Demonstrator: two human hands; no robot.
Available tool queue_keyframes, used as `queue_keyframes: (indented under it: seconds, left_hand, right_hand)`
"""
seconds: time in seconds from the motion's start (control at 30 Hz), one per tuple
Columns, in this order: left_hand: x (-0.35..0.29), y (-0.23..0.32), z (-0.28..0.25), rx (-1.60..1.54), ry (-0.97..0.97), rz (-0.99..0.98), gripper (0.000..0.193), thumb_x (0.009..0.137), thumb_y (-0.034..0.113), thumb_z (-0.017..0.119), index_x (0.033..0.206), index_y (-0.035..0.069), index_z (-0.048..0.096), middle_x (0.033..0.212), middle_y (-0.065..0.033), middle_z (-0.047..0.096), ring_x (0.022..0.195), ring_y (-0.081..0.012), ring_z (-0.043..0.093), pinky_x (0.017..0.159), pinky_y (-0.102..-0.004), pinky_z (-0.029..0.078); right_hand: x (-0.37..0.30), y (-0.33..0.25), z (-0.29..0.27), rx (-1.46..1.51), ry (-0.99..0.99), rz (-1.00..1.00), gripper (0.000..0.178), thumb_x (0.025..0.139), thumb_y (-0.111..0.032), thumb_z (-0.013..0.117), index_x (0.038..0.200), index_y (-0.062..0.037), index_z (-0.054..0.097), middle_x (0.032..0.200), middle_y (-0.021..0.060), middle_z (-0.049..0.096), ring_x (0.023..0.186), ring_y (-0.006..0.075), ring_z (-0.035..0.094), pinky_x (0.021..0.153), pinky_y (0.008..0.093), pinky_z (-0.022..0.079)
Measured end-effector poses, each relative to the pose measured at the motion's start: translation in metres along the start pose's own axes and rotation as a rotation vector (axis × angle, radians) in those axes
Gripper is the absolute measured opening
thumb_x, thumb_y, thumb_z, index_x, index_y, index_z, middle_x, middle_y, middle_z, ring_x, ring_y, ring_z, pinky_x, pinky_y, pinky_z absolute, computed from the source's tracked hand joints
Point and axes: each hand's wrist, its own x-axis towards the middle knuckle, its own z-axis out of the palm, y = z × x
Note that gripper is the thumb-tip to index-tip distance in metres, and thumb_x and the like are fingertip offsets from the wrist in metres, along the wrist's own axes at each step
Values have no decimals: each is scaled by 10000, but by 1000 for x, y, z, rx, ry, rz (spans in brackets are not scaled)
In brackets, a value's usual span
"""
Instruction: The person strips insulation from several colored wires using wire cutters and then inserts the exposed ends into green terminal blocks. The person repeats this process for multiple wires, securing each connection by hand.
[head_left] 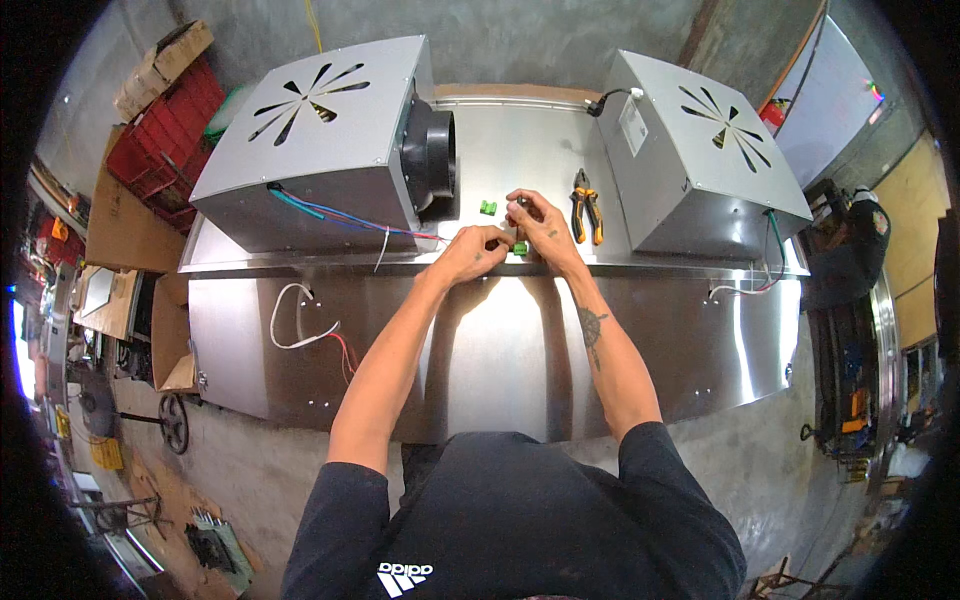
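My left hand (pixel 470 256) is closed, its fingertips pinching at a small green terminal connector (pixel 519 249) on the steel surface. Red and blue wires (pixel 380 226) run from the left grey box to this hand. My right hand (pixel 545 236) is curled just above and right of the connector, thumb and fingers pinched together; a small dark thing shows between them, too small to name. A second green terminal connector (pixel 488 207) lies just beyond my hands. To the right rest orange-and-black pliers (pixel 587 208), handles toward me.
Flanking my hands are a left grey metal box (pixel 310 130) with a round black duct collar (pixel 432 150) and a right grey metal box (pixel 700 150). White cables (pixel 290 325) hang over the steel front panel (pixel 500 350). A co-worker (pixel 850 250) is at the far right.
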Motion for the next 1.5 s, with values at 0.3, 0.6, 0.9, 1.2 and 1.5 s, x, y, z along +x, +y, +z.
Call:
queue_keyframes:
  seconds: [0.3, 0.6, 0.9, 1.2, 1.5]
  left_hand:
    - [-4, 2, 3, -1, 41, 36, 300, 976, 225, 713, 1174, 25, 817, 1027, -185, 809, 940, -224, 758, 899, -384, 584]
    - [-4, 7, 1, -15, 6, -30, 285, 1001, 210, 722, 1189, 13, 805, 1040, -166, 813, 972, -224, 753, 948, -394, 574]
    - [-6, 13, 0, -38, 27, -15, 336, 962, 243, 740, 1166, -20, 784, 1006, -195, 797, 933, -220, 747, 893, -383, 573]
    - [-5, 9, 22, 102, 152, 108, 441, 892, 384, 823, 1150, 26, 804, 1091, -213, 765, 1058, -357, 709, 978, -472, 544]
    - [2, 18, 14, 36, 50, -107, 424, 892, 380, 853, 1168, 59, 829, 1117, -232, 789, 1036, -374, 756, 966, -458, 564]
  right_hand:
    - [1, 7, 2, 67, -17, -8, 251, 1132, -228, 627, 1284, -35, 678, 913, 13, 664, 833, 90, 623, 766, 263, 551]
    - [4, 15, -7, 338, -97, 67, 238, 1120, -223, 646, 1270, -41, 673, 913, 34, 680, 808, 110, 683, 739, 259, 592]
    - [10, 23, -14, 444, -166, 103, 267, 1117, -249, 654, 1293, -49, 643, 944, 45, 702, 831, 120, 708, 766, 270, 609]
    - [1, 10, 2, -58, 135, -57, 319, 1085, -290, 707, 1262, -25, 693, 872, 48, 720, 838, 114, 678, 762, 293, 557]
    - [-3, -10, -7, -154, 88, 36, 240, 1068, -176, 712, 1245, -15, 699, 868, 35, 709, 808, 104, 677, 708, 285, 563]
